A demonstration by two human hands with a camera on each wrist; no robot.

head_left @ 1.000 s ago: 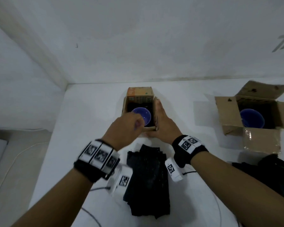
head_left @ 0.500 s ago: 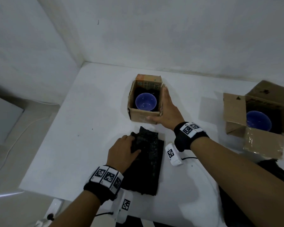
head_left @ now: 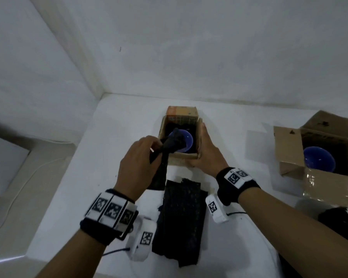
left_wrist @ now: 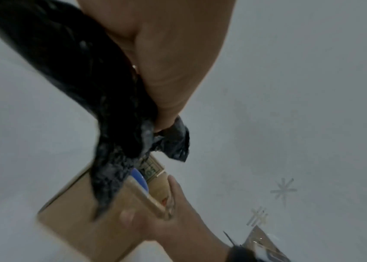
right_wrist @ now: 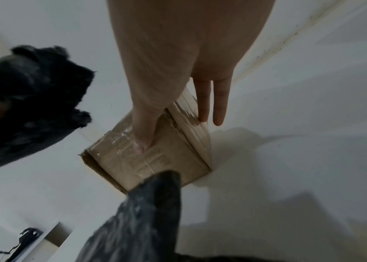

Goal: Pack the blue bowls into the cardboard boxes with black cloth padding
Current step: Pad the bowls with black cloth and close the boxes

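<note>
A small cardboard box [head_left: 184,156] stands mid-table with a blue bowl [head_left: 186,140] inside. My left hand [head_left: 141,157] grips a black cloth [head_left: 170,145], lifted with its top end over the box's left edge and part of the bowl. In the left wrist view the black cloth [left_wrist: 102,109] hangs from my fingers down across the small box [left_wrist: 81,221]. My right hand [head_left: 206,151] rests against the box's right side, fingers straight, thumb on the near wall. The right wrist view shows those fingers [right_wrist: 202,99] flat on the small box [right_wrist: 155,159].
A pile of black cloths [head_left: 181,219] lies on the white table [head_left: 88,177] near me. A larger open box [head_left: 317,177] with a second blue bowl [head_left: 317,162] sits at right. More dark cloth [head_left: 342,223] lies at the right edge. Walls close the far side.
My left hand took one black cloth off the pile and raised it to the small box's opening. My right hand stayed on the box's side.
</note>
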